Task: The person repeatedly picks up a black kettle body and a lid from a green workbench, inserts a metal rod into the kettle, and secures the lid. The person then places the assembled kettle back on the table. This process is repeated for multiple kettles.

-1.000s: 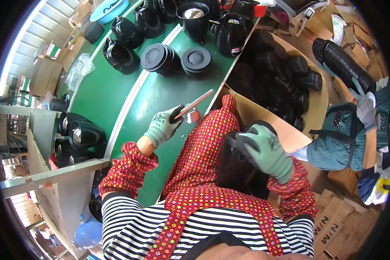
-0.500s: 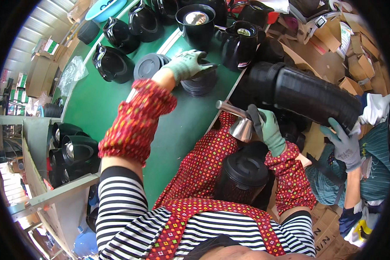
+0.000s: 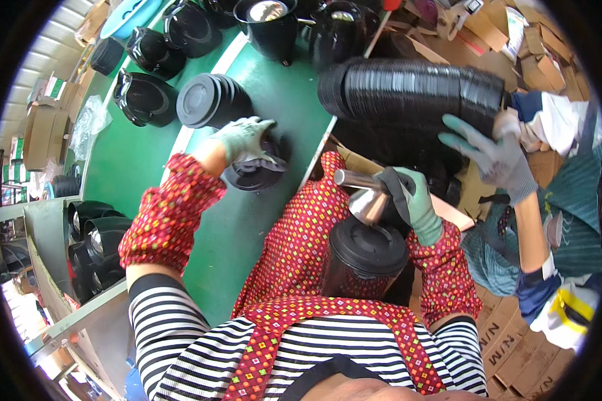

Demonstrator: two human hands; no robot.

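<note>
My right hand (image 3: 418,204) grips a silver metal cone-headed tool (image 3: 368,205).
My left hand (image 3: 247,142), fingers parted, is outstretched over round black plastic lids (image 3: 250,179).

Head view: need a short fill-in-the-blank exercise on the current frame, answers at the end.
1. The right hand holds a metal tool near a round lid coloured ____.
2. The left hand is at dark round lids over a table coloured ____.
3. The metal tool is to the picture's ____ of the co-worker's gloved hand.
4. The patterned apron is mainly ____.

Missing words: black; green; left; red.
</note>
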